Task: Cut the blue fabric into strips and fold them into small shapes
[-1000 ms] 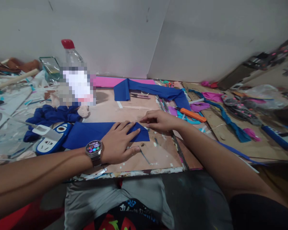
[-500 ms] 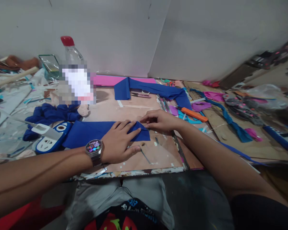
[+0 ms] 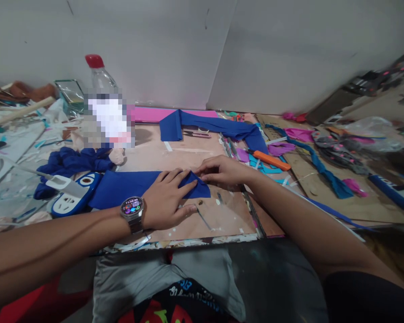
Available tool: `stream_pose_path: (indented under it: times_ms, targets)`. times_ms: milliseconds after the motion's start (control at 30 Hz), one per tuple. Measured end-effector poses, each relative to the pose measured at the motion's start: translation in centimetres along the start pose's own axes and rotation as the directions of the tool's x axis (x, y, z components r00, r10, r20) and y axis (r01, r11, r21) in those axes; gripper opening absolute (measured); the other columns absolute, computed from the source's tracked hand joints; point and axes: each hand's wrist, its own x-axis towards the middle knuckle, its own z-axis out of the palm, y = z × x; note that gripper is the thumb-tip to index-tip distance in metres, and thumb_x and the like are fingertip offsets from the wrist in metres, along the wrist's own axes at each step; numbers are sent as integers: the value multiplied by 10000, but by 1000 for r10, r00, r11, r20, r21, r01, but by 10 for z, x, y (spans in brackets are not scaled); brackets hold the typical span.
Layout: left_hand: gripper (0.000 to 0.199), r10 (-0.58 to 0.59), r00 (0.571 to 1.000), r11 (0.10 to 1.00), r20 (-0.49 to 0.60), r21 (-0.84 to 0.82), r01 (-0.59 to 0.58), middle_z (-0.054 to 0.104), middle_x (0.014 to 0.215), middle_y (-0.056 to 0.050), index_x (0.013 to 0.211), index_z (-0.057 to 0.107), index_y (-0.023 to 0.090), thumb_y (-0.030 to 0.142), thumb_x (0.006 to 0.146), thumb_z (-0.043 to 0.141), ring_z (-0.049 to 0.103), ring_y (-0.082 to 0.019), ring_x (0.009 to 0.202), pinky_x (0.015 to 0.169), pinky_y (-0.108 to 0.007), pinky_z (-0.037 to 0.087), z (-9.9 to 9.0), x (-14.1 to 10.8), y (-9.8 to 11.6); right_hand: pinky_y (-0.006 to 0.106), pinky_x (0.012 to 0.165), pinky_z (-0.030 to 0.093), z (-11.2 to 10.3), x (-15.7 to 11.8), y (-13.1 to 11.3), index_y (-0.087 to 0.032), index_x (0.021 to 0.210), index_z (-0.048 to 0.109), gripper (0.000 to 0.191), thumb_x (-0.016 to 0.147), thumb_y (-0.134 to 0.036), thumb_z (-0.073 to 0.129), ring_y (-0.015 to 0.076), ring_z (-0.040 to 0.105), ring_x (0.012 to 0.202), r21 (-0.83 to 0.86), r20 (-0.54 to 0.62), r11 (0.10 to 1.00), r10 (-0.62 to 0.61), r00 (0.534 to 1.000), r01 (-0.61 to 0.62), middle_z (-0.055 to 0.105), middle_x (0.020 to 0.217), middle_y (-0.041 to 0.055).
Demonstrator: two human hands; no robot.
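A flat strip of blue fabric (image 3: 128,185) lies across the board in front of me. My left hand (image 3: 164,197), with a watch on its wrist, rests on it palm down with fingers spread. At the strip's right end, my right hand (image 3: 222,170) pinches the upper edge near a folded corner, its thumb and fingers closed together. The fingertips partly cover the held edge. A second blue fabric strip (image 3: 218,123), folded at its left end, lies farther back, beside a small pair of snips (image 3: 198,134).
On the left are a blue-and-white power strip (image 3: 74,197), bunched blue fabric (image 3: 76,161) and a bottle (image 3: 104,80), partly blurred out. An orange cutter (image 3: 272,160) lies to the right, near fabric scraps on cardboard (image 3: 309,188). A wall (image 3: 175,54) stands behind.
My right fingertips have shifted slightly left along the strip's upper edge. My left hand stays in place on the fabric.
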Motion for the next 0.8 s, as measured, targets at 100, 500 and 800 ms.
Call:
stream_pose_path:
  times_ms: [100,500,800]
  targets:
    - [702,-4,1000,1000,-13,1,4,330,1705,-175,1557,493,249,679,1007,428,330,-423,1553,1200,-653,328,0,0,0,327,913,564,1,0,-1,-184,1196,781,325,940,-375,717,199,739,997,-9,6,999,-35,999,35,788,1085,86]
    - [703,-2,1000,1000,-7,8,2,331,1707,-158,1551,493,241,681,1008,412,292,-417,1567,1204,-648,316,0,-1,0,320,906,561,5,2,-1,-206,1202,786,288,952,-328,708,188,734,973,4,0,995,-96,995,96,770,1050,79]
    - [703,-1,1000,1000,2,16,1,374,1680,-177,1558,485,239,676,1013,400,332,-408,1546,1198,-629,321,-1,0,0,336,860,552,11,2,-5,-198,1190,771,291,932,-316,706,183,702,906,15,-38,999,-42,998,42,755,1015,67]
